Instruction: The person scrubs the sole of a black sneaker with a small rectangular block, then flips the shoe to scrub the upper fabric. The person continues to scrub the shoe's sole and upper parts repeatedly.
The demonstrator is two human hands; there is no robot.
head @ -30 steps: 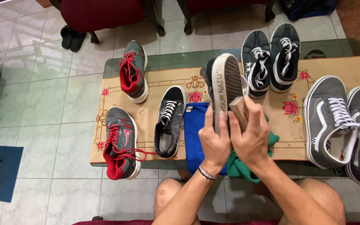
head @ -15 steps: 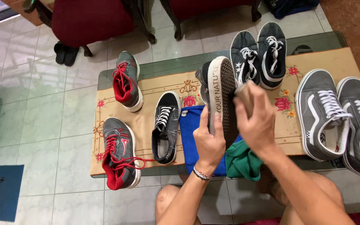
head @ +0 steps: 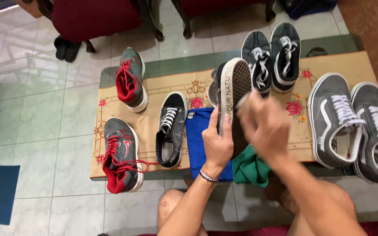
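Low table (head: 154,131) with a beige floral mat, shoes spread around. Left hand (head: 217,142) clamps the upturned black shoe (head: 232,94) above the blue cloth (head: 197,135). Right hand (head: 263,126) blurred against its sole, grip unclear

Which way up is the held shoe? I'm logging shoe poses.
Tipped up on its side: the shoe shows its waffle sole to the camera, gripped by the left hand.

No packages, signs or screens. Only lettering: dark print along the pale sole edge of the shoe (head: 232,94) held up at table centre, and a small white tag at the top left corner of the blue cloth (head: 197,135).
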